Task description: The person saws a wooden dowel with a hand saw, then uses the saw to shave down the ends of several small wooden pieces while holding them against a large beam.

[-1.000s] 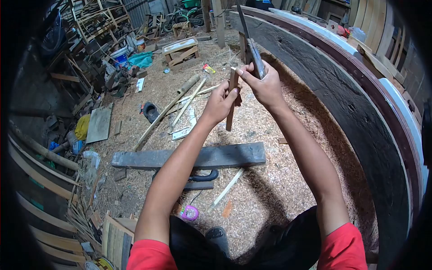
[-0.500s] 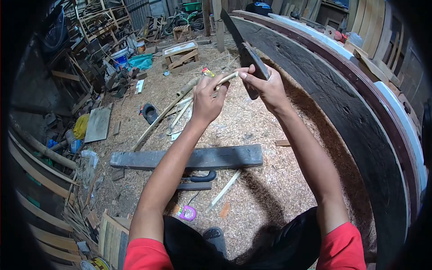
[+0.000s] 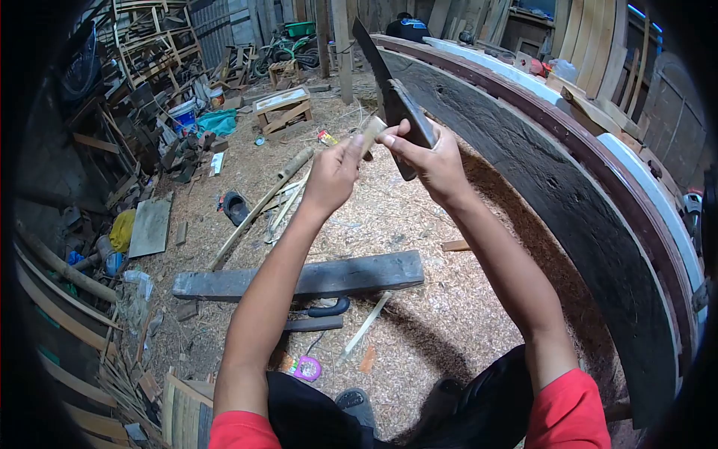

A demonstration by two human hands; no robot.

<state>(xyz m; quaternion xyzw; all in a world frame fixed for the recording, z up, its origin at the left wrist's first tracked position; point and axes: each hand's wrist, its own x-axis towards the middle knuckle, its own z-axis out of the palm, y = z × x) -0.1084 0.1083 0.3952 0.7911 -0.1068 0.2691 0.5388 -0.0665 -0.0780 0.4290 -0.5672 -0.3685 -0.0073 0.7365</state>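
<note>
1. Under and all around both hands spreads a floor (image 3: 419, 254) strewn with pale brown wood shavings.
2. Right of the hands, a long, curving, dark grey slab with a rough face (image 3: 538, 161) sweeps from beyond them back toward the person's right side.
3. Below the hands, nearer the person's feet, a thick, squared, dark grey timber (image 3: 359, 275) lies crosswise on the shavings.
4. Beyond the left hand sits a low wooden stand with a whitish top (image 3: 281, 99).
5. Between the fingers and palm of the right hand (image 3: 437, 159) is gripped a dark-bladed handsaw (image 3: 396, 93), its blade slanting up and away.
6. Pinched by the left hand (image 3: 331, 176), a short, light brown piece of wood (image 3: 370, 133) points toward the right fingertips; whether they touch it cannot be told. The two palms stand apart.
7. Well below the left hand, a round purple tape measure (image 3: 307, 368) rests near the feet.
</note>
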